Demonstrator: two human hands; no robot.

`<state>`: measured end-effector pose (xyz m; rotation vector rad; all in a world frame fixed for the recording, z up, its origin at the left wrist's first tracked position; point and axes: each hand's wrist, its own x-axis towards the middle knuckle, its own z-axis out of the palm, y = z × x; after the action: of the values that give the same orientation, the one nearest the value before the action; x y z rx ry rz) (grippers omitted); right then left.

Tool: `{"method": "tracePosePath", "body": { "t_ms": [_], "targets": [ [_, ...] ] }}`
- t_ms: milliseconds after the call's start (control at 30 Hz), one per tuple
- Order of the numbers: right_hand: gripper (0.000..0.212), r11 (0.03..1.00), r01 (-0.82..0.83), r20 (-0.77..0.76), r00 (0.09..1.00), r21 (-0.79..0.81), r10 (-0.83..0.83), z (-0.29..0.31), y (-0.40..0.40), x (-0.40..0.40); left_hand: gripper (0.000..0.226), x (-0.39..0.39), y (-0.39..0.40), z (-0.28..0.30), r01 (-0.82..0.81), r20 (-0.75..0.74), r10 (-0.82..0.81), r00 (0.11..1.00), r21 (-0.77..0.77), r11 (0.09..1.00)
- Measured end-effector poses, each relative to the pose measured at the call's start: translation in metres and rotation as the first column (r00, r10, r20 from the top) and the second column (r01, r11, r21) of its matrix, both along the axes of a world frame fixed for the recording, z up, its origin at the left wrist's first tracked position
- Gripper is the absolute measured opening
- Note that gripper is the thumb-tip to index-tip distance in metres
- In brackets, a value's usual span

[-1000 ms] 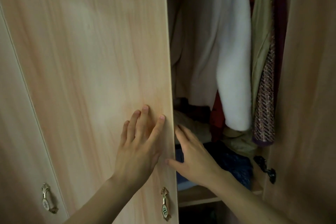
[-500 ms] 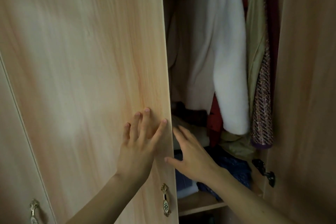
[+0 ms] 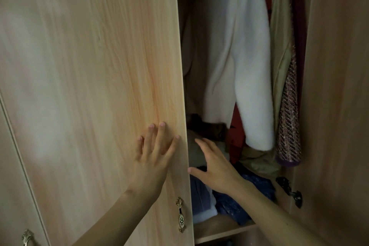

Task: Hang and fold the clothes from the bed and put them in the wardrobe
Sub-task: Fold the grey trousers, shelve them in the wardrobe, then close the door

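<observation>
Flat and spread, the left hand (image 3: 154,155) presses its straight fingers against the face of the wardrobe door (image 3: 95,86), low in the middle of the frame, with the index fingertip close to the door's right edge; it holds nothing. Just right of that edge, the right hand (image 3: 214,168) reaches into the opening with fingers extended and thumb pointing left toward the door edge, also holding nothing; whether its fingertips touch the clothes behind them cannot be told. Below the left hand, near the bottom of the door, sits an ornate brass handle (image 3: 180,214), and a second handle (image 3: 28,236) shows at the lower left corner on the neighbouring panel. Inside the wardrobe, past the right hand, folded clothes (image 3: 235,203) in dark blue and pale fabric are stacked on a wooden shelf (image 3: 221,229), with brownish and olive pieces piled above them. Farther up hang the garments: a white fleece jacket (image 3: 237,56) fills the centre top, a red garment (image 3: 236,136) peeks out under its sleeve, an olive coat (image 3: 280,36) hangs to its right, and a tweed-patterned sleeve (image 3: 289,118) drops beside that. At the right, the other door (image 3: 339,86) stands open, a dark metal handle (image 3: 289,190) low on its inner edge.
</observation>
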<state>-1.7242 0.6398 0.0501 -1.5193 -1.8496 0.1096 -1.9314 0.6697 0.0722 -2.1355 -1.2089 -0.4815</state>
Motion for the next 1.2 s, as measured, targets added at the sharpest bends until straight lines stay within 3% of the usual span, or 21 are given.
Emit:
{"method": "tracePosePath", "body": {
  "t_ms": [400, 567, 733, 867, 1033, 1200],
  "targets": [
    [0.088, 0.998, 0.059, 0.041, 0.997, 0.001, -0.059, 0.002, -0.026, -0.002, 0.108, 0.002, 0.002, -0.002, -0.036, -0.019, 0.036, 0.999, 0.012, 0.999],
    [0.084, 0.988, 0.153, 0.092, 0.984, 0.008, -0.153, 0.005, -0.063, 0.002, 0.08, 0.019, -0.015, -0.001, 0.133, 0.179, -0.115, 0.977, -0.093, 0.987],
    [0.079, 0.965, 0.252, 0.137, 0.956, 0.07, -0.259, 0.004, -0.113, 0.01, 0.074, 0.058, -0.032, -0.024, 0.461, 0.436, -0.313, 0.844, -0.293, 0.838],
    [0.076, 0.929, 0.345, 0.188, 0.912, 0.135, -0.366, 0.012, -0.165, 0.029, 0.069, 0.1, -0.066, -0.036, 0.631, 0.537, -0.415, 0.734, -0.316, 0.708],
    [0.076, 0.876, 0.443, 0.169, 0.864, 0.19, -0.474, 0.025, -0.234, 0.063, 0.066, 0.156, -0.123, -0.035, 0.727, 0.517, -0.541, 0.663, -0.273, 0.629],
    [0.073, 0.83, 0.503, -0.017, 0.858, 0.242, -0.514, 0.032, -0.315, 0.098, 0.071, 0.213, -0.188, -0.025, 0.773, 0.492, -0.613, 0.619, -0.241, 0.587]
  ]
}}
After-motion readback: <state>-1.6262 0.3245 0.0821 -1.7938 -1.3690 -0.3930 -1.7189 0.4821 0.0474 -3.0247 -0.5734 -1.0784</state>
